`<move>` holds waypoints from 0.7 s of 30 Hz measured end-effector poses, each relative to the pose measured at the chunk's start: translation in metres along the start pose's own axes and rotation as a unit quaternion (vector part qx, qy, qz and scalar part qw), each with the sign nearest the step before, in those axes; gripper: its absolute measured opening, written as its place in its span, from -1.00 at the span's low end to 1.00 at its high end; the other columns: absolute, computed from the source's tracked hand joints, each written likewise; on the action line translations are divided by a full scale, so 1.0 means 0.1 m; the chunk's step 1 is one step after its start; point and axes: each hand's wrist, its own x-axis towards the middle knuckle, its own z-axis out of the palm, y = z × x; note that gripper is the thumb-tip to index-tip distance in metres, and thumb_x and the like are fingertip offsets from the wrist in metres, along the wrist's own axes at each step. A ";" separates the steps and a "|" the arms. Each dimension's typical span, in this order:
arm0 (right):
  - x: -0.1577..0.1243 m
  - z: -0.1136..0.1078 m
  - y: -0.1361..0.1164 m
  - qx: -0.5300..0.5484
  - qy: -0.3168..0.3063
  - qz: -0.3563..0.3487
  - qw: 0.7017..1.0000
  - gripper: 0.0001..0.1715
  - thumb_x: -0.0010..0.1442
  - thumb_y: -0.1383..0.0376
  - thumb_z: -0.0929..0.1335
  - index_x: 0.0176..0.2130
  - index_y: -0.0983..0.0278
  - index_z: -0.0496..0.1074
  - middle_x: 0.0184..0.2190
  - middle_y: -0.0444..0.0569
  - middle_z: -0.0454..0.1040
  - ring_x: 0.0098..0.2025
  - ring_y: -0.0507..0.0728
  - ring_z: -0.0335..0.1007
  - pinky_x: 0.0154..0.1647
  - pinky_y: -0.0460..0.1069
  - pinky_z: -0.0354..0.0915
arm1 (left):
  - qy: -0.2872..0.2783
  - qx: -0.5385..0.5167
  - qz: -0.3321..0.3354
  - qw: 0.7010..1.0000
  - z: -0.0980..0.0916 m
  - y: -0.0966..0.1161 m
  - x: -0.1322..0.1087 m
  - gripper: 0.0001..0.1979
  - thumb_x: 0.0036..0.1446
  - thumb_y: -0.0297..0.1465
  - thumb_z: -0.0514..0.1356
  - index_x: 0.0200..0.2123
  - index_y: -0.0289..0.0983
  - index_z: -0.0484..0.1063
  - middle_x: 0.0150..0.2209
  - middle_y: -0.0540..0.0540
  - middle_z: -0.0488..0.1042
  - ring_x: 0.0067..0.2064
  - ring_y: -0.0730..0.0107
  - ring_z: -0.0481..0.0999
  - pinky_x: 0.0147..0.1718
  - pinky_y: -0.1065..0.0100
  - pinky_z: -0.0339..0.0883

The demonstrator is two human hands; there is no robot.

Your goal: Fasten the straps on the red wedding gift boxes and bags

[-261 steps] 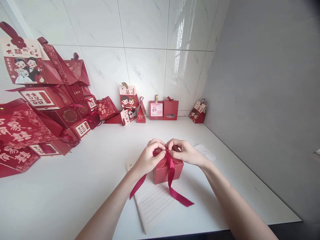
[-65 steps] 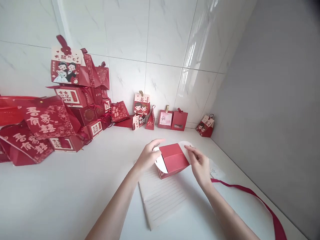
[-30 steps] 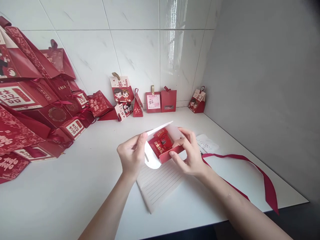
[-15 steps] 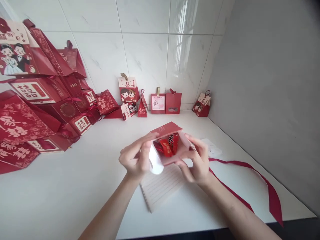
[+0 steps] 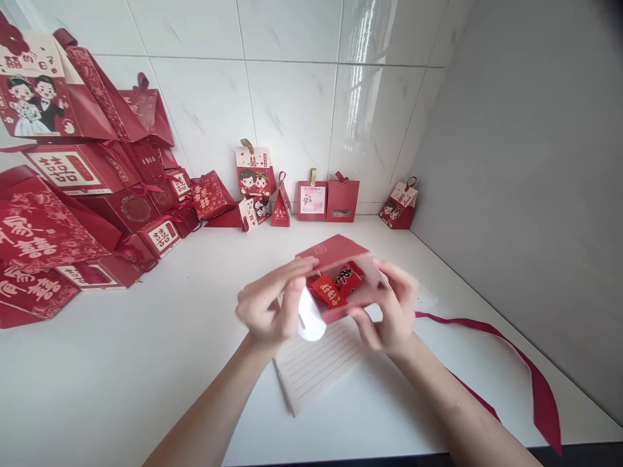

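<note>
A red paper box point(image 5: 335, 250) is held between my two hands above the table, its open side facing me. Red wrapped packets point(image 5: 331, 290) with printed characters lie inside it. My left hand point(image 5: 272, 301) grips the box's left side, thumb beside a white rounded flap point(image 5: 311, 318). On the right side, my right hand point(image 5: 389, 308) pinches the box wall and lower edge between thumb and fingers. Beneath the box lies a lined notepad point(image 5: 316, 373) on the white table.
A dark red ribbon point(image 5: 516, 350) curls over the table's right side. Stacked red gift boxes point(image 5: 131, 207) fill the left. Several small boxes point(image 5: 311, 201) stand along the tiled wall, one more box point(image 5: 399, 206) in the right corner. A clear plastic piece lies behind my right hand.
The view has shifted slightly, so things sit a little differently. The box is tilted somewhat, and the packets inside show more clearly. Both hands keep their hold.
</note>
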 end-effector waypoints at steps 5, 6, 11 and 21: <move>-0.02 0.04 -0.05 0.062 -0.040 0.168 0.983 -0.88 0.29 0.30 0.27 -0.34 0.22 0.30 -0.09 0.11 0.28 -0.08 0.24 0.34 -0.40 0.06 0.39 | 0.014 -0.067 -0.221 0.973 0.04 -0.02 0.06 -0.79 0.12 -0.29 0.20 -0.37 -0.27 0.61 -0.49 -0.03 0.58 -0.42 0.33 0.54 -0.50 0.40 0.35; -0.02 0.03 -0.05 0.077 -0.037 0.191 0.978 -0.88 0.28 0.30 0.29 -0.34 0.22 0.31 -0.08 0.11 0.28 -0.09 0.22 0.35 -0.44 0.03 0.38 | 0.017 -0.101 -0.232 0.967 0.04 -0.04 0.07 -0.80 0.10 -0.29 0.23 -0.36 -0.27 0.60 -0.43 -0.04 0.59 -0.36 0.31 0.55 -0.44 0.39 0.37; 0.03 -0.06 0.02 0.127 -0.056 0.252 0.958 -0.73 0.26 0.17 0.28 -0.44 0.23 0.31 -0.16 0.10 0.31 0.05 0.30 0.27 -0.32 0.08 0.38 | -0.019 -0.221 -0.391 0.893 0.03 -0.19 0.19 -0.76 -0.09 -0.23 0.32 -0.49 -0.30 0.48 -0.44 -0.06 0.53 -0.41 0.37 0.51 -0.44 0.39 0.37; -0.04 0.00 0.09 0.197 0.015 0.158 0.968 -0.57 0.26 0.04 0.19 -0.52 0.23 0.10 -0.31 -0.01 0.18 -0.25 0.23 0.38 -0.32 0.16 0.34 | -0.291 -0.293 -0.501 0.760 0.10 -0.09 0.04 -0.68 0.02 -0.23 0.15 -0.21 -0.28 0.50 -0.49 -0.07 0.52 -0.50 0.30 0.50 -0.50 0.33 0.35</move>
